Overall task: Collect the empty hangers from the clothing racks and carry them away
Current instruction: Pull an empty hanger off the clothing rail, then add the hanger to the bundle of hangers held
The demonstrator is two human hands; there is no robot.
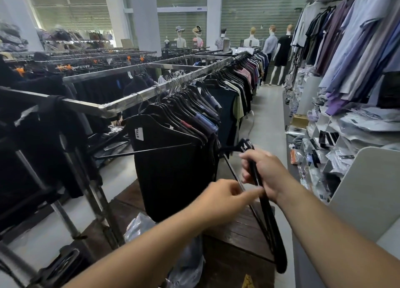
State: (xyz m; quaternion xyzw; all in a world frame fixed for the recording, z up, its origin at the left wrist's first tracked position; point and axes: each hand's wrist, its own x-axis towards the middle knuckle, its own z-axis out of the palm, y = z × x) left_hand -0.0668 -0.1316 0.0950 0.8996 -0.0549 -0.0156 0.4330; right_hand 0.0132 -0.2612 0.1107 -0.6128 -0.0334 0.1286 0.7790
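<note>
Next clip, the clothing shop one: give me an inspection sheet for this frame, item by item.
Surface: grey floor of the aisle; dark wooden platform under the hands.
Job's things: black hangers gripped in the right hand; one empty hanger hangs at the near end of the metal rack, in front of a black garment.
Clutter: clear plastic bags on the platform; packaged shirts piled on the right-hand shelves.
Hands: right hand shut on the hangers; left hand reaching towards them, blurred.
Cables: nothing seen.
Surroundings: mannequins before closed shutters; shirts hung on the right wall.
</note>
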